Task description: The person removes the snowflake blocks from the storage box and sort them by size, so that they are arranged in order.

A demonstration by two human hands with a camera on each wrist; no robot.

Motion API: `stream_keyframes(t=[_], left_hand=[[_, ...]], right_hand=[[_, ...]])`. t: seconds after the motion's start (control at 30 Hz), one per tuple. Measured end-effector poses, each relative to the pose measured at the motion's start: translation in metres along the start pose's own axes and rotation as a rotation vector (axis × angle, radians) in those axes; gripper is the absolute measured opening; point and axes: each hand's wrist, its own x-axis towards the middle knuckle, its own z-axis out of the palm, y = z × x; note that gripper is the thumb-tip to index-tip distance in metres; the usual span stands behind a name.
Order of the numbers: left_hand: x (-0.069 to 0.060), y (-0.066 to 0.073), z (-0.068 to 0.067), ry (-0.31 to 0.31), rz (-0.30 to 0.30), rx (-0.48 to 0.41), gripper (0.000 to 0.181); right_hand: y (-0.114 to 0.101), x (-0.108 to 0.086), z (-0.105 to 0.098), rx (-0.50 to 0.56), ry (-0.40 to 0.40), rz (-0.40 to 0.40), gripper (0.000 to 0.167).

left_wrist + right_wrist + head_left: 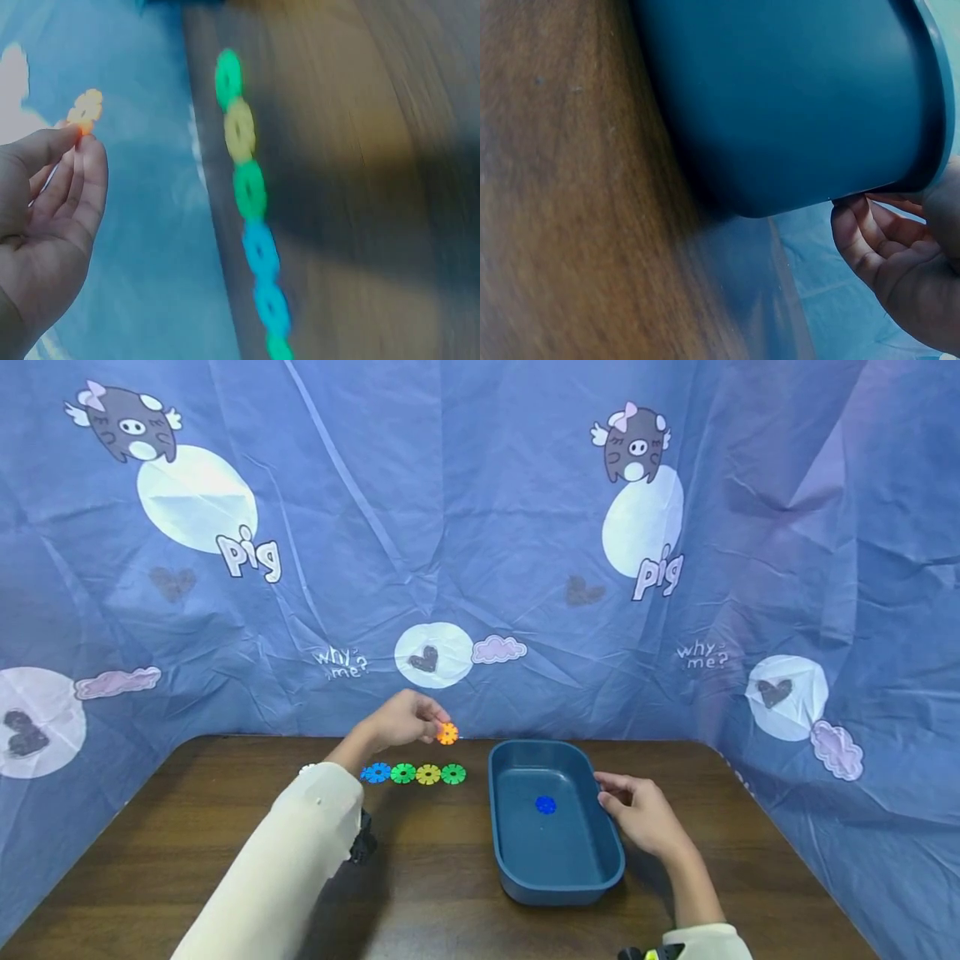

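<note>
Between thumb and fingertips, my left hand (405,720) pinches an orange snowflake building disc (447,733), held up above the table's far edge. Below it lies a straight row of notched discs, among them a blue disc (378,772), a yellow disc (428,774) and a green disc (453,774) at the right end. The left wrist view shows the row carrying on with more blue and green. My right hand (645,814) grips the right rim of a blue plastic bin (557,893); its fingertips meet the outer wall. One dark blue disc (545,805) lies inside the bin.
The wooden table (427,868) has its far edge against a blue printed cloth (480,552), which also hangs at both sides. A pale piece (307,768) shows partly behind my left sleeve. The bin stands right of the row.
</note>
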Motion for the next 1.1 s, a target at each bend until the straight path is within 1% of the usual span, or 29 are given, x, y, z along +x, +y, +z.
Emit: stream_keyframes(t=[0.13, 0.23, 0.37, 0.47, 0.5, 0.53, 0.57, 0.63, 0.73, 0.77, 0.8, 0.93, 1.0, 1.1], left_hand=[[-0.017, -0.023, -0.027, 0.075, -0.037, -0.004, 0.023], [-0.032, -0.038, -0.045, 0.113, -0.051, 0.002, 0.023], [-0.051, -0.059, -0.064, 0.169, -0.09, 0.014, 0.025], [-0.065, -0.075, -0.075, 0.235, -0.151, 0.039, 0.025], [-0.07, -0.08, -0.077, 0.256, -0.168, 0.046, 0.025], [-0.074, -0.085, -0.08, 0.284, -0.199, 0.039, 0.025], [-0.078, -0.089, -0.081, 0.312, -0.216, 0.033, 0.026], [-0.085, -0.098, -0.084, 0.382, -0.264, -0.003, 0.026], [-0.094, -0.112, -0.086, 0.472, -0.3, -0.069, 0.027], [-0.096, -0.116, -0.086, 0.489, -0.299, -0.079, 0.028], [-0.1, -0.119, -0.087, 0.51, -0.311, -0.089, 0.028], [-0.115, -0.133, -0.09, 0.557, -0.35, -0.112, 0.03], [-0.121, -0.138, -0.09, 0.58, -0.393, -0.113, 0.031], [-0.127, -0.143, -0.09, 0.583, -0.446, -0.097, 0.033]], right_hand=[[0.002, -0.002, -0.001, 0.003, 0.0, 0.007, 0.033], [0.003, -0.004, -0.001, 0.009, -0.001, 0.006, 0.033], [0.004, -0.005, -0.002, 0.018, -0.001, 0.008, 0.034], [0.004, -0.006, -0.003, 0.02, -0.003, 0.005, 0.034], [0.005, -0.006, -0.003, 0.022, -0.001, 0.001, 0.033], [0.005, -0.006, -0.003, 0.022, 0.001, -0.003, 0.033], [0.005, -0.006, -0.004, 0.025, 0.006, -0.004, 0.033], [0.006, -0.007, -0.005, 0.025, 0.01, -0.013, 0.032], [0.007, -0.007, -0.006, 0.025, 0.015, -0.013, 0.031], [0.006, -0.006, -0.006, 0.025, 0.014, -0.011, 0.031], [0.006, -0.006, -0.005, 0.026, 0.007, -0.012, 0.032], [0.005, -0.002, -0.003, 0.032, -0.005, -0.011, 0.032], [0.003, 0.0, -0.001, 0.032, -0.011, -0.016, 0.032], [0.003, 0.0, 0.0, 0.029, -0.009, -0.005, 0.032]])
